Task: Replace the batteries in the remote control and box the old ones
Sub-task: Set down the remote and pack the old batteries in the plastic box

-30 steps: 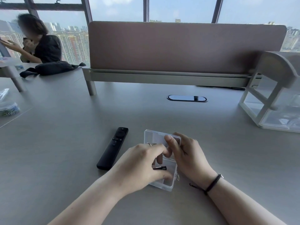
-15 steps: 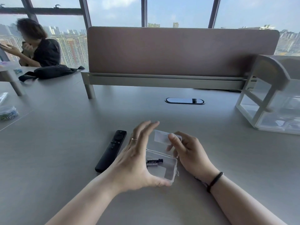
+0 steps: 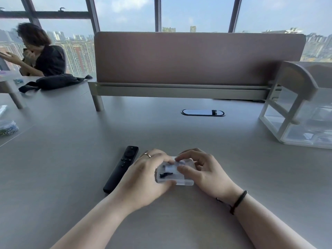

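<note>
The box [image 3: 175,174], clear plastic with its lid down, sits on the desk [image 3: 179,133] close in front of us, between our two hands. Starting with the largest thing we see, the desk is a wide grey top with a brown divider [image 3: 197,58] standing along its far edge and tall windows behind that. At the far right stands a white organizer [image 3: 296,112] with clear drawers. At the far left a person [image 3: 41,53] sits in dark clothes, and a black bag [image 3: 55,83] lies on the desk near them. A dark oval cable port [image 3: 203,112] is set into the desk ahead of us.

The remote [image 3: 122,168], black and slim, lies flat just left of the box, touching neither it nor the batteries. Our left hand [image 3: 145,175] grasps the left side of the box, thumb along its near edge and fingers curled over the lid; a ring shows on one finger. Our right hand [image 3: 203,169] holds the right side, thumb and fingertips pinching the lid from above; a black band circles that wrist. Through the lid we make out the batteries [image 3: 166,174], small and dark, lying inside toward the left end. A blurred pale label shows on the lid.
</note>
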The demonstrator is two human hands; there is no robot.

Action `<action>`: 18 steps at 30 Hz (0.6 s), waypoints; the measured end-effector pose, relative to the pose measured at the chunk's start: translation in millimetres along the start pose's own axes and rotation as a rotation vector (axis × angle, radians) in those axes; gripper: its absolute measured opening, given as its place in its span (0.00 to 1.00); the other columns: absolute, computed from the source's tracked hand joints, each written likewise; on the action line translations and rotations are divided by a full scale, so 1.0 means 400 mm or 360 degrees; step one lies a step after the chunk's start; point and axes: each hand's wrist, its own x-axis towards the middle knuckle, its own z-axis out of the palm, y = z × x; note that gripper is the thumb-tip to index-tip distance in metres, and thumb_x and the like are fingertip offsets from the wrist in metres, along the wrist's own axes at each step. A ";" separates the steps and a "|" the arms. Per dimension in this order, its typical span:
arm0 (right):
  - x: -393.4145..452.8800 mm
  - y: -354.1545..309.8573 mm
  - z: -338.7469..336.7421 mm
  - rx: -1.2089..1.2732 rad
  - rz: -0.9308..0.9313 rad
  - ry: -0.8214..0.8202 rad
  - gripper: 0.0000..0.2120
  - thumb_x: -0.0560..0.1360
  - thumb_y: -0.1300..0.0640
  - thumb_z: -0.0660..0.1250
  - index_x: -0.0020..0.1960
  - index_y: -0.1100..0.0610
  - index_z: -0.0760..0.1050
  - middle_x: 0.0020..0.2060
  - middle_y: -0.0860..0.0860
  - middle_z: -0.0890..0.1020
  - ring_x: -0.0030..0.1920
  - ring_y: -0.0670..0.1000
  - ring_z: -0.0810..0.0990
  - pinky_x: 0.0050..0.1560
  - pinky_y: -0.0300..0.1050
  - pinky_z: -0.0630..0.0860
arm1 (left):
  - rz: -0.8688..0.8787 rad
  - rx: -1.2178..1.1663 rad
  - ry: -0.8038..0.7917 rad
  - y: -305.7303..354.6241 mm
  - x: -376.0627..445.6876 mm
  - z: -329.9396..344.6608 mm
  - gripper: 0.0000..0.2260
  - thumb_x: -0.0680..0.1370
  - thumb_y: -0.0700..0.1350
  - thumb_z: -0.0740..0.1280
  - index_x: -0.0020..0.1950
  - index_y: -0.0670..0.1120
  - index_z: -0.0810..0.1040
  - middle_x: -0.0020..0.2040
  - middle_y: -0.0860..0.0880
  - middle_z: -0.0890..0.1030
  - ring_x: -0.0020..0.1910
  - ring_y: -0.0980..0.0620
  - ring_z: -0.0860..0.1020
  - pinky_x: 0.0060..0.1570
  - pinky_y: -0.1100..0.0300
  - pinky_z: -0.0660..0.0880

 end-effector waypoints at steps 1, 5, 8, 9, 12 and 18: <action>-0.003 -0.001 0.001 -0.0060 -0.0016 -0.0042 0.12 0.65 0.41 0.70 0.48 0.41 0.83 0.53 0.41 0.81 0.52 0.47 0.82 0.55 0.50 0.79 | 0.0006 0.0004 -0.0008 -0.001 0.000 0.001 0.18 0.66 0.54 0.76 0.55 0.56 0.80 0.53 0.62 0.78 0.56 0.63 0.75 0.54 0.63 0.73; -0.009 -0.003 0.001 -0.0246 -0.0102 -0.0144 0.13 0.64 0.42 0.71 0.49 0.34 0.79 0.55 0.39 0.78 0.56 0.39 0.79 0.59 0.46 0.77 | 0.0018 0.0004 -0.0097 0.001 0.000 0.000 0.21 0.63 0.62 0.76 0.53 0.56 0.81 0.53 0.62 0.78 0.57 0.62 0.74 0.55 0.70 0.68; -0.008 0.000 -0.001 -0.0240 -0.0107 -0.0187 0.14 0.65 0.43 0.73 0.50 0.33 0.79 0.56 0.38 0.78 0.57 0.39 0.79 0.60 0.45 0.76 | -0.0017 -0.0018 -0.0110 -0.007 0.001 0.002 0.20 0.63 0.61 0.77 0.51 0.56 0.82 0.53 0.62 0.78 0.57 0.62 0.74 0.55 0.70 0.68; -0.007 0.002 -0.002 -0.0234 -0.0107 -0.0196 0.14 0.65 0.43 0.74 0.50 0.34 0.80 0.56 0.38 0.78 0.57 0.39 0.79 0.61 0.44 0.76 | -0.0028 -0.0029 -0.0103 -0.009 0.001 0.003 0.19 0.63 0.60 0.77 0.51 0.56 0.83 0.53 0.62 0.78 0.57 0.62 0.74 0.55 0.70 0.68; -0.003 0.004 -0.008 -0.0197 -0.0104 -0.0216 0.13 0.67 0.50 0.78 0.48 0.38 0.82 0.58 0.39 0.78 0.58 0.37 0.79 0.62 0.40 0.74 | -0.0056 -0.0064 -0.0088 -0.011 0.002 0.005 0.16 0.64 0.57 0.78 0.49 0.54 0.84 0.52 0.62 0.79 0.56 0.61 0.75 0.53 0.71 0.68; 0.006 0.011 -0.012 -0.0149 -0.0090 -0.0230 0.13 0.66 0.53 0.80 0.38 0.40 0.78 0.61 0.42 0.79 0.59 0.39 0.79 0.65 0.45 0.74 | -0.0026 -0.0058 -0.0052 -0.006 0.004 0.010 0.18 0.62 0.62 0.78 0.45 0.55 0.84 0.49 0.64 0.77 0.53 0.60 0.74 0.51 0.73 0.66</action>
